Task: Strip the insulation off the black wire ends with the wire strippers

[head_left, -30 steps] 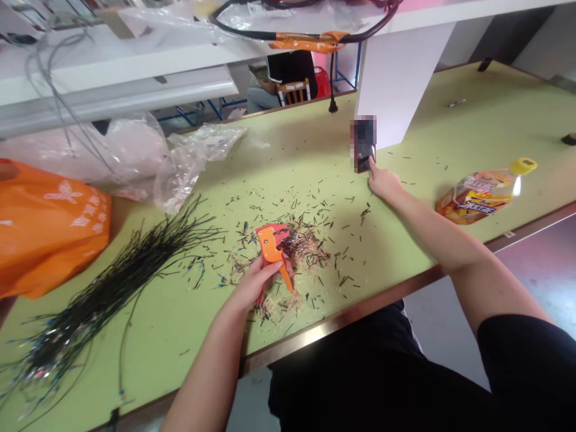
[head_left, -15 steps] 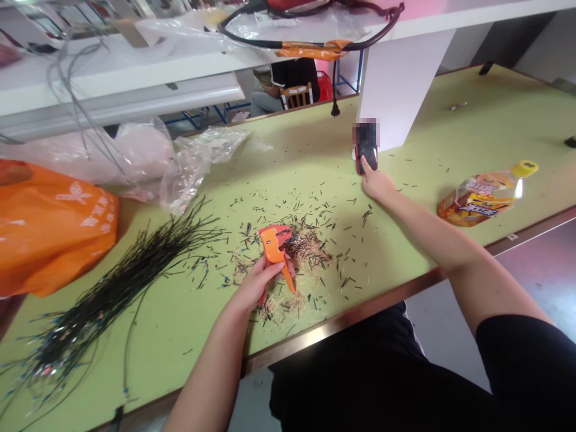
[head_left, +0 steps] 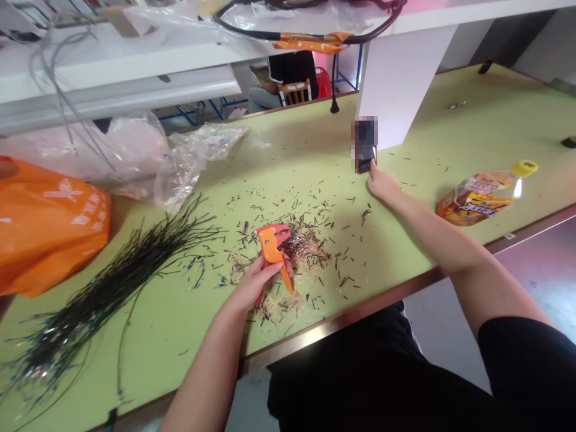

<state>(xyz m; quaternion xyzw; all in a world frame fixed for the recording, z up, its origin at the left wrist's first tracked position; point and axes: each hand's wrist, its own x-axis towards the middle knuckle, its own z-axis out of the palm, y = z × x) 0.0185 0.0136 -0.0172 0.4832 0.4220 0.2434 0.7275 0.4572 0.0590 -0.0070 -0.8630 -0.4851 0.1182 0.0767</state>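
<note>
My left hand [head_left: 258, 277] is closed around the handles of an orange wire stripper [head_left: 270, 243], its jaws tilted up and to the right. Beneath the tool lies a heap of black insulation offcuts and copper strands [head_left: 310, 249]. At the far side of the table, my right hand [head_left: 382, 183] reaches to a phone [head_left: 366, 157] that leans upright against a white post. The index finger is stretched out at the lower part of its screen, and the other fingers look curled with nothing seen in them. Left of the stripper lies a bundle of black wires [head_left: 121, 279].
An orange bag [head_left: 54, 234] and clear plastic bags [head_left: 184, 162] crowd the left side. To the right lies a drink bottle [head_left: 479, 198] with a yellow cap. A black cable with a plug [head_left: 333, 107] hangs from the white shelf [head_left: 135, 57]. A person [head_left: 292, 78] sits beyond the table.
My right index finger has shifted from the middle of the phone's lower screen down and right to near its lower edge. My left hand keeps the wire stripper in the same place.
</note>
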